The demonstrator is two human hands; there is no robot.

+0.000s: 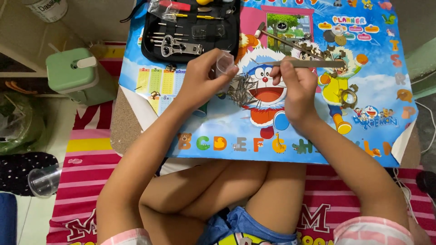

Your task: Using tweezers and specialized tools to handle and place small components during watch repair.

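Observation:
My left hand (202, 75) holds a small clear plastic tube (224, 65) above a colourful cartoon mat (318, 131) on a low table. My right hand (295, 86) grips metal tweezers (313, 63), whose tips point left towards the tube. A heap of thin metal pins (242, 89) lies on the mat just below the tube, between both hands. I sit cross-legged, with my knees under the table's near edge.
An open black tool case (190, 27) with metal tools lies at the mat's far left. A small hammer (281, 37) and scattered metal parts (338, 47) lie at the far right. A green container (77, 75) stands left; a clear cup (44, 181) rests on the floor.

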